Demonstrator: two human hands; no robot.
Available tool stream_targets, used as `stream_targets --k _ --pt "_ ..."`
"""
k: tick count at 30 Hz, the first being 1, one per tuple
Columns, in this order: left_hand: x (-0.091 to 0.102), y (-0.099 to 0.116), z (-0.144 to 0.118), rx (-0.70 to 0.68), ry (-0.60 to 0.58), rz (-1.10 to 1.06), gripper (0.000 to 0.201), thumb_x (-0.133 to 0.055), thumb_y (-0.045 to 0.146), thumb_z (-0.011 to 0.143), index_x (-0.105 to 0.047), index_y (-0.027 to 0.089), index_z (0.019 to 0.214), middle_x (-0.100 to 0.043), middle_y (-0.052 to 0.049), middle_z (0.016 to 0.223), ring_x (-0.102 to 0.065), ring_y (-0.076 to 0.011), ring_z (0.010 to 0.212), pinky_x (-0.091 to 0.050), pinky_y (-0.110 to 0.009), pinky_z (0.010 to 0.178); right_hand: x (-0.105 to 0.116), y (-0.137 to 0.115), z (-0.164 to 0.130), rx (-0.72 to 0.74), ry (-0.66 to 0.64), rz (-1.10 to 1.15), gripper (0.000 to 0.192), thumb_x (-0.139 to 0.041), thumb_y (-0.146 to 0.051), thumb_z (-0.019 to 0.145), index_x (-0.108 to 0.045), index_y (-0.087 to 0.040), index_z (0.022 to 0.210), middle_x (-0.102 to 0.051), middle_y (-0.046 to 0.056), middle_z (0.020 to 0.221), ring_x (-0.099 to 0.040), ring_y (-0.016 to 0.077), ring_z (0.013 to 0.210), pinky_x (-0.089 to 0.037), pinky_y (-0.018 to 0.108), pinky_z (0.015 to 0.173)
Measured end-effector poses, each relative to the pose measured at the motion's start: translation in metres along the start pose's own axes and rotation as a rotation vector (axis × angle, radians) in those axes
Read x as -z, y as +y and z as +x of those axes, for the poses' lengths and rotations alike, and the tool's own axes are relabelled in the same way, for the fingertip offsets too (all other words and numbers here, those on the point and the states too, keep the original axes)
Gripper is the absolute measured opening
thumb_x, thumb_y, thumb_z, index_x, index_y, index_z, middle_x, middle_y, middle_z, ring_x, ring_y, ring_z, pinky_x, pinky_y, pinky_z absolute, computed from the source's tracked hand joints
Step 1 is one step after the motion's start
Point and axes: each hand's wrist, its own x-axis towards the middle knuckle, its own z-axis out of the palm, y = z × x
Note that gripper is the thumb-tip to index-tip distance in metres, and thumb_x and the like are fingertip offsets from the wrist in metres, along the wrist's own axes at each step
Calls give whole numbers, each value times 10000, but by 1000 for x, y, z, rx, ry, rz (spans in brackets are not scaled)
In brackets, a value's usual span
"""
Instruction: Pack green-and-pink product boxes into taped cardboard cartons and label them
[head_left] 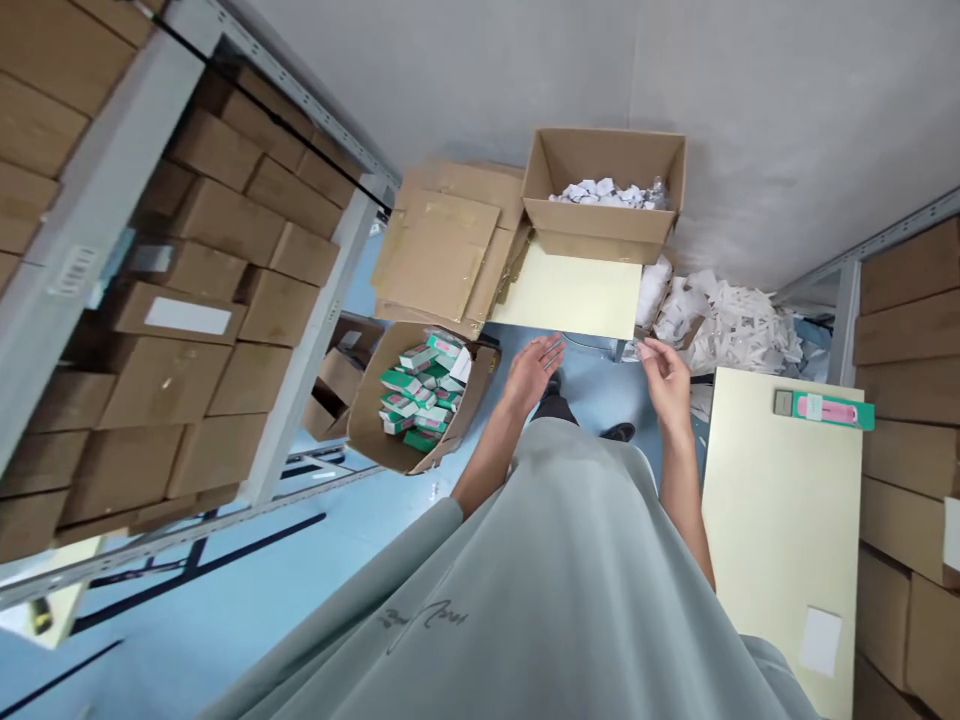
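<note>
My left hand (534,372) is held in the air over the floor, fingers stretched and nothing in it. My right hand (666,382) is at about the same height, its fingers loosely bent with thumb apart, and I see nothing held. Left of my left hand stands an open cardboard box (360,425) with a jumbled heap of green and white small cartons (424,390). Beyond both hands is a pale yellow tabletop (574,290). A second pale table (784,520) is at my right; a green carton with a pink item on its front (825,409) lies on it.
A box (600,245) holding crumpled white paper stands on the far tabletop. Flattened cardboard (442,250) lies left of it, and white scraps (742,325) are piled to the right. Racks with brown cartons (217,225) flank both sides. A white card (821,640) lies on the right table.
</note>
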Motion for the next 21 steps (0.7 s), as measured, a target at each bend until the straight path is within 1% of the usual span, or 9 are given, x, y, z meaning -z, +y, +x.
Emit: stream_targets --k 2,4,6,8,12,14,16,18,21 --pt "18 18 16 -17 32 -56 89 -791 221 985 -706 194 981 -805 -154 1373 -781 -257 1283 -542 -454 1236 -35 -9 3 10 -88 -15 499 -786 -643 951 -763 -234 1236 -851 143 1280 -804 315 1261 -601 539 1211" --pt "40 40 37 -19 86 -120 48 -737 158 993 -704 192 985 -815 -134 1326 -795 -221 1193 -571 -408 1193 -74 -15 6 12 -178 -30 481 -783 -637 956 -765 -242 1232 -856 133 1267 -810 310 1243 -613 527 1193" --pt "68 66 62 -23 165 -178 116 -705 83 973 -704 195 1001 -819 -114 1262 -794 -192 1121 -592 -361 1147 -118 -17 9 2 -266 -39 466 -783 -630 956 -769 -251 1227 -859 122 1253 -810 307 1237 -619 516 1178" --pt "100 95 89 -33 280 -208 163 -676 46 967 -702 201 1008 -813 -98 1194 -787 -169 1067 -607 -323 1097 -164 -13 14 -23 -342 -50 464 -786 -628 950 -775 -256 1228 -860 114 1240 -805 306 1240 -620 503 1167" --pt "166 145 140 -45 571 -172 166 -620 79 1010 -644 212 913 -751 -37 994 -749 -125 957 -604 -243 994 -251 5 26 -101 -452 -81 481 -802 -635 915 -785 -259 1213 -860 102 1201 -808 297 1193 -624 480 1133" --pt "193 162 157 -38 643 -151 173 -651 82 995 -615 220 896 -717 -2 935 -726 -116 935 -588 -228 986 -289 15 30 -142 -478 -93 482 -810 -638 895 -786 -257 1189 -860 101 1178 -810 291 1159 -625 481 1118" --pt "213 174 167 -6 641 -141 172 -705 92 969 -616 224 903 -719 1 936 -727 -130 956 -583 -250 1019 -321 22 34 -176 -501 -104 485 -818 -639 874 -786 -253 1166 -860 103 1155 -810 288 1135 -621 484 1113" --pt "227 181 171 50 587 -137 161 -729 118 964 -626 222 898 -739 -31 966 -751 -159 1004 -588 -292 1062 -347 25 37 -199 -521 -111 494 -825 -641 852 -784 -246 1145 -860 106 1131 -812 287 1114 -618 487 1108" --pt "241 188 173 113 483 -140 118 -710 175 993 -642 221 907 -766 -87 1058 -780 -194 1099 -592 -338 1108 -372 24 41 -223 -520 -121 483 -834 -638 821 -773 -245 1095 -859 100 1088 -814 288 1065 -620 493 1088"
